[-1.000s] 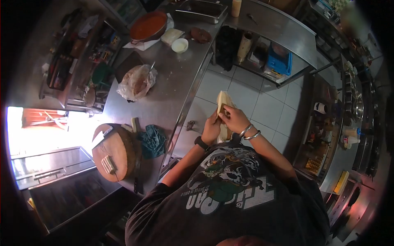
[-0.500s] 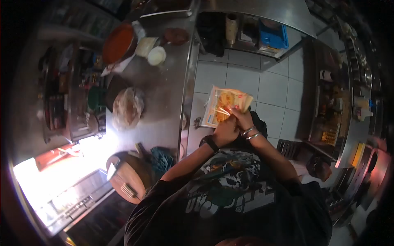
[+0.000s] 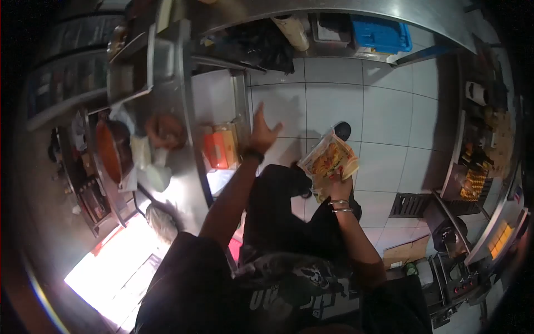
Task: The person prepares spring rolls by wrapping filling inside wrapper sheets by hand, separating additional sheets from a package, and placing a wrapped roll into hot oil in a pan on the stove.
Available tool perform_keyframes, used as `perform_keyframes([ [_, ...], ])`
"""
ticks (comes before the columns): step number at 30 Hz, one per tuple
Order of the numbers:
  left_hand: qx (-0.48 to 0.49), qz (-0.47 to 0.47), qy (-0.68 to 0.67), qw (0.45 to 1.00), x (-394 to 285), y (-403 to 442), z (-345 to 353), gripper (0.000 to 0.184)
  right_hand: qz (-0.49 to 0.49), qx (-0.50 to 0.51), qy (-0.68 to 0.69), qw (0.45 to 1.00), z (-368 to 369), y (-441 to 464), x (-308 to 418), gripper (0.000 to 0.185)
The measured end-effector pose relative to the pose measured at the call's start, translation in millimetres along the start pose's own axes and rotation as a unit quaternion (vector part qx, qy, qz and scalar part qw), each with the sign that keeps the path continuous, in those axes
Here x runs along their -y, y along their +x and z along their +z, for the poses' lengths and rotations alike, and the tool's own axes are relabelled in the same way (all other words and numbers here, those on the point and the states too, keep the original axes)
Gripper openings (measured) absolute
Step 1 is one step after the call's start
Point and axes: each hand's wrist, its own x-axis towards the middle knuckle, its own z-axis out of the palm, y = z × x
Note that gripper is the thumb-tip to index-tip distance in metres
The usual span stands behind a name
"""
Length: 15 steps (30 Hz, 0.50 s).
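The printed packet (image 3: 328,160), with orange and yellow artwork and a clear plastic edge, was in your right hand (image 3: 340,188), held up over the pale tiled floor (image 3: 334,100) in front of your dark trousers (image 3: 272,214). Your right fingers were pinched on its lower edge, nearest your body; the packet sat tilted, its far corner leaning up and away. Contents not legible at this blur. Two silver bangles (image 3: 340,206) circled the right wrist. Your left hand (image 3: 266,133) gripped nothing: fingers spread, thumb apart, reaching out over the floor to the left of the packet and well apart from it. A dark band (image 3: 254,155) sat on that wrist. Nearest to the left hand was an orange-red box (image 3: 216,151), in the space below the steel counter (image 3: 177,92); the two looked apart. On that counter, farther left, you had a pan (image 3: 127,147) of red-orange contents and a pale bowl (image 3: 157,177), the latter smeared by motion. Beyond the floor, under the far table, lay a black bag (image 3: 267,47), a pale roll (image 3: 293,32) and a blue bin (image 3: 384,42). A dark floor grate (image 3: 409,205) showed to the right of your right hand.
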Motion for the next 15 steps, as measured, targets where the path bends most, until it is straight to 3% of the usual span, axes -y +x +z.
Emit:
perform_keyframes([
  [1,-0.018,0.008,0.067,0.998,5,45,0,0.101,-0.075,-0.039,-0.066,0.994,10,11,-4,0.033],
  [4,-0.072,0.043,0.188,0.979,75,165,25,0.114,-0.042,-0.047,-0.096,0.993,30,49,-39,0.035],
  [9,-0.078,0.04,0.315,0.945,161,357,64,0.111,0.045,-0.022,-0.083,0.995,56,93,-138,0.034],
  [14,-0.013,-0.014,0.376,0.926,201,434,96,0.109,0.048,-0.076,-0.025,0.996,63,104,-143,0.028],
  [15,-0.003,-0.022,0.378,0.926,206,444,103,0.109,0.062,-0.031,-0.068,0.995,51,101,-152,0.026],
])
